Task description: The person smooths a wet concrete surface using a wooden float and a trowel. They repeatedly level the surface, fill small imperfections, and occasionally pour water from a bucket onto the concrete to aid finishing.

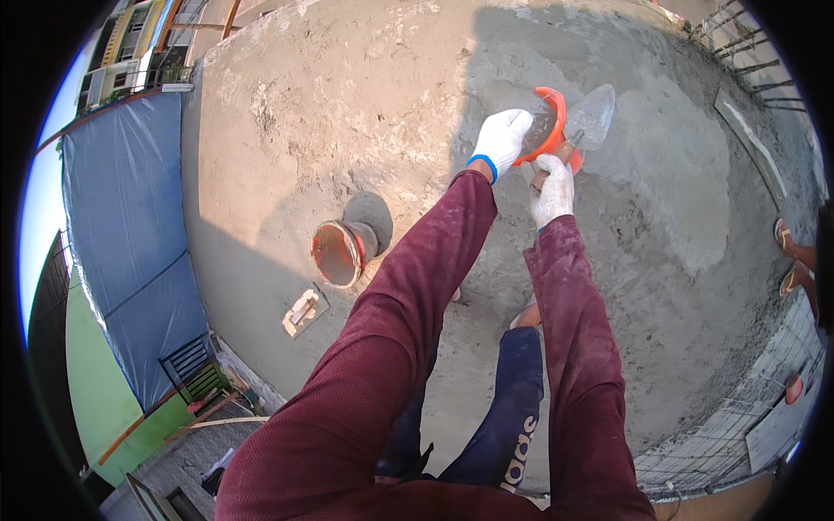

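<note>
Orange bowl [546,122] w/ grey trowel [591,117], mortar-smeared.

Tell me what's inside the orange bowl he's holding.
The orange bowl, gripped at its rim by the left hand, shows grey wet mortar coating its inside. The trowel in the right hand reaches over its edge. How much mortar remains is hidden by the tilted rim.

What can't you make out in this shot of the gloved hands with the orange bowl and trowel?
- Head view: the inside of the orange bowl is hidden, because the left hand covers its near side.
- The trowel handle is hidden inside the right hand.
- The bucket lies tipped; its contents are too small to tell.
- A second person's feet are cut off by the right rim.
</note>
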### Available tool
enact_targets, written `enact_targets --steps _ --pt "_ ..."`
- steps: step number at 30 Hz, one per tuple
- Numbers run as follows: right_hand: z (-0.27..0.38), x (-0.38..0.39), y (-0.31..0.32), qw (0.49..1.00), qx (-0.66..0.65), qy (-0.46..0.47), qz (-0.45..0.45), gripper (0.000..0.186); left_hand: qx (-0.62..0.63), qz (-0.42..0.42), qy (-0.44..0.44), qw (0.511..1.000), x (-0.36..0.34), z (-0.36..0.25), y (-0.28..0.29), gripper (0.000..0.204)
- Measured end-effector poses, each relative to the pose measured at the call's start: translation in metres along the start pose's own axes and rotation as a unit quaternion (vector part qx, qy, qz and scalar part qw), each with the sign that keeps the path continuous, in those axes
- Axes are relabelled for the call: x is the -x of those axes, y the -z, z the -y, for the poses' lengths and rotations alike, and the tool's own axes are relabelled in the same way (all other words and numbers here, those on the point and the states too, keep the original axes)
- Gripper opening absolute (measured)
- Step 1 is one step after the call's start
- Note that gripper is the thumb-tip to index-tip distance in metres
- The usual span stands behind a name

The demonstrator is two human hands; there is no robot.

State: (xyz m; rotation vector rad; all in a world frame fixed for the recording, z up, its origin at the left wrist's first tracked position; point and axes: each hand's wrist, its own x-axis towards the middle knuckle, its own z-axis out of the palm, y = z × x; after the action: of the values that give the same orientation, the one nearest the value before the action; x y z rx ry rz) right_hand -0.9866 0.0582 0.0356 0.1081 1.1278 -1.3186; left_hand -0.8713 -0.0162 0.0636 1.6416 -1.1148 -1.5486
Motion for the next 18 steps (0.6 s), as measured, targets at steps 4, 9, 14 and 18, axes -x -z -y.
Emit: enact_targets --steps 4,9,14,18 --pt "-0.048 0.006 -0.064 0.999 0.034 -0.027 0.031 0.047 -0.020 -0.080 -0.085 0.993 0.009 0.009 0.083 0.030" --pt "-0.077 0.002 -0.091 0.995 0.063 -0.056 0.049 0.060 0.036 -0.123 -0.076 0.989 0.021 0.033 0.131 0.030" --pt "-0.074 -0.006 -0.088 0.993 0.098 -0.039 0.060 0.077 0.131 -0.111 -0.068 0.983 0.015 0.051 0.127 0.027" --pt "-0.074 -0.013 -0.094 0.978 0.206 -0.008 0.042 0.069 0.172 -0.146 -0.092 0.970 -0.004 0.081 0.127 0.027"
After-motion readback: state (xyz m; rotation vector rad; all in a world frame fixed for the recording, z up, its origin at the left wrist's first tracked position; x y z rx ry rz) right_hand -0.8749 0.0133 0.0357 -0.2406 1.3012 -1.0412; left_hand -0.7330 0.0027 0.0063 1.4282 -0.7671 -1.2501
